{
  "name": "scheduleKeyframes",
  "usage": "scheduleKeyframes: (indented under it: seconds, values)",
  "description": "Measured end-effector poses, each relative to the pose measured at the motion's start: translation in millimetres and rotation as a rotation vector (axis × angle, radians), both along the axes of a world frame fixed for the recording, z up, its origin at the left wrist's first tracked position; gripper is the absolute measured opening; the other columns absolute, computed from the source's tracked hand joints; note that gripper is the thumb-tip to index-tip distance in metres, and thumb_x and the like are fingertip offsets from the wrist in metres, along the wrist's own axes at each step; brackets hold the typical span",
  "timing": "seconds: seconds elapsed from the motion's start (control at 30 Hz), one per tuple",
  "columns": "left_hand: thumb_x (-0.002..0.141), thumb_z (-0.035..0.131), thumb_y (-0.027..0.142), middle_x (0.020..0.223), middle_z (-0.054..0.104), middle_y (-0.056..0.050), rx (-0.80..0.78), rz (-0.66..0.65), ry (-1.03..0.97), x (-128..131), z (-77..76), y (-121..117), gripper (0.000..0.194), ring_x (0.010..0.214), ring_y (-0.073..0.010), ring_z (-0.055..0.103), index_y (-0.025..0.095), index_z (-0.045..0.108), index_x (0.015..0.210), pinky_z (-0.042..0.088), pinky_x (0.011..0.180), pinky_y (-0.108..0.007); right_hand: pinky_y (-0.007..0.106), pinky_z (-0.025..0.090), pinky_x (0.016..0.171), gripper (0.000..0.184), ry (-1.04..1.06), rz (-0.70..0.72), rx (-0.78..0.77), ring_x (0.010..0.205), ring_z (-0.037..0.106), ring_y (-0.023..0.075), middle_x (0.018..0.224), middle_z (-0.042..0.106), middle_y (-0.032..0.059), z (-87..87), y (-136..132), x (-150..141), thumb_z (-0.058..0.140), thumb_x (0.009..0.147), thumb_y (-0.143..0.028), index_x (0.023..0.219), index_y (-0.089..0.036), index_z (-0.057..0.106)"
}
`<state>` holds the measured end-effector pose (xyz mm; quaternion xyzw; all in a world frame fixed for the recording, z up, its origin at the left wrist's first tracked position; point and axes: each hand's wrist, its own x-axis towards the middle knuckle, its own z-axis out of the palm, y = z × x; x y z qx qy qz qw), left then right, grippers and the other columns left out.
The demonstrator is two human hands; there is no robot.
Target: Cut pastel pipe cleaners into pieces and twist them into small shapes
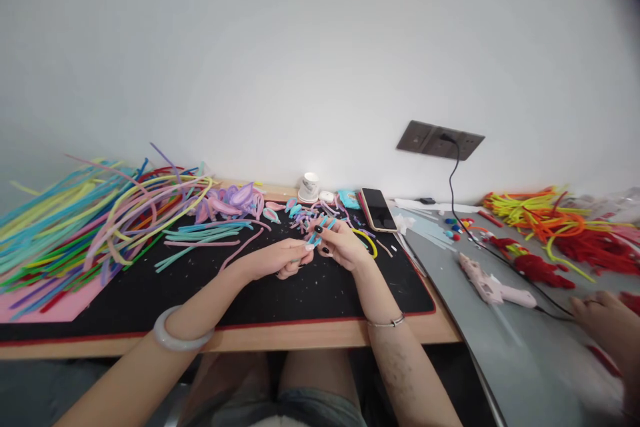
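A wooden desk (320, 333) carries a black mat (210, 293) across most of its top. At the mat's left edge lies a pink sheet (55, 307); a phone (379, 209) rests near its back right corner.

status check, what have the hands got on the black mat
Left hand and right hand both pinch one light blue pipe cleaner piece over the black mat. Loose pipe cleaner pile lies left, clear of hands.

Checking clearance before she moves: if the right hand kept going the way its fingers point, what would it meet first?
The right hand points up-left toward the wall; first come the small purple and blue pipe-cleaner pieces on the black mat, though depth is hard to judge.
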<state>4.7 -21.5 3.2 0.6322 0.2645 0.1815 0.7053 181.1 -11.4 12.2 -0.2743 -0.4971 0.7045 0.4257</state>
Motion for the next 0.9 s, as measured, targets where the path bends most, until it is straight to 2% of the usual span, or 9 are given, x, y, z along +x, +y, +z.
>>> scheduleKeyframes:
  seconds: [0.1,0.2,0.27,0.33,0.5,0.63,0.9]
  values:
    - [0.083,0.031,0.053,0.047,0.026,0.008,0.159,0.072,0.085,2.7,-1.5,1.2,0.039,0.039,-0.0061,0.021,0.017,0.041,0.072,0.020,0.039,-0.019,0.017,0.032,0.038,0.021,-0.014,-0.112,0.001,0.044,0.043,0.0053,0.064,0.058,0.0001,-5.6,3.2,-2.5,0.068,0.065,-0.028,0.078,-0.015,0.059]
    - [0.085,0.028,0.049,0.052,0.035,0.005,0.443,0.197,0.181,5.1,-1.0,1.2,0.040,0.047,-0.0082,0.030,0.016,0.044,0.070,0.027,0.046,-0.020,0.018,0.035,0.040,0.022,-0.064,-0.183,0.031,0.042,0.042,0.0054,0.058,0.057,-0.0012,-9.9,5.5,-3.7,0.069,0.063,-0.027,0.078,-0.015,0.060]
    - [0.086,0.029,0.044,0.059,0.043,0.002,0.626,0.255,0.239,5.7,0.2,1.0,0.037,0.055,-0.0103,0.037,0.016,0.045,0.068,0.031,0.055,-0.022,0.017,0.033,0.038,0.021,-0.104,-0.214,0.066,0.039,0.040,0.0049,0.054,0.055,-0.0022,-11.4,6.1,-4.6,0.069,0.062,-0.029,0.075,-0.014,0.060]
    - [0.087,0.029,0.039,0.067,0.051,0.000,0.739,0.278,0.295,5.6,1.2,1.0,0.034,0.062,-0.0128,0.043,0.016,0.048,0.071,0.034,0.062,-0.024,0.017,0.030,0.035,0.021,-0.136,-0.242,0.098,0.036,0.038,0.0045,0.050,0.052,-0.0032,-11.9,6.1,-5.9,0.068,0.062,-0.030,0.072,-0.014,0.060]
    - [0.087,0.030,0.037,0.080,0.060,-0.005,0.828,0.291,0.385,4.9,1.5,1.7,0.032,0.072,-0.0179,0.052,0.017,0.054,0.082,0.036,0.069,-0.027,0.017,0.027,0.033,0.018,-0.159,-0.271,0.148,0.035,0.037,0.0044,0.047,0.053,-0.0028,-12.9,5.7,-9.8,0.065,0.064,-0.031,0.068,-0.014,0.060]
    - [0.088,0.028,0.036,0.079,0.061,-0.006,0.903,0.285,0.478,5.0,-0.5,2.6,0.032,0.071,-0.0185,0.054,0.017,0.053,0.081,0.037,0.067,-0.026,0.017,0.028,0.034,0.017,-0.160,-0.286,0.173,0.034,0.037,0.0043,0.044,0.051,-0.0030,-14.7,6.4,-12.7,0.064,0.066,-0.029,0.060,-0.013,0.058]
    - [0.089,0.028,0.036,0.079,0.063,-0.008,1.056,0.275,0.656,4.6,-5.4,4.7,0.031,0.071,-0.0200,0.058,0.017,0.052,0.085,0.037,0.063,-0.026,0.017,0.023,0.033,0.016,-0.052,-0.352,0.080,0.035,0.032,0.0034,0.048,0.054,-0.0019,-19.1,5.8,-20.7,0.066,0.063,-0.026,0.058,-0.013,0.058]
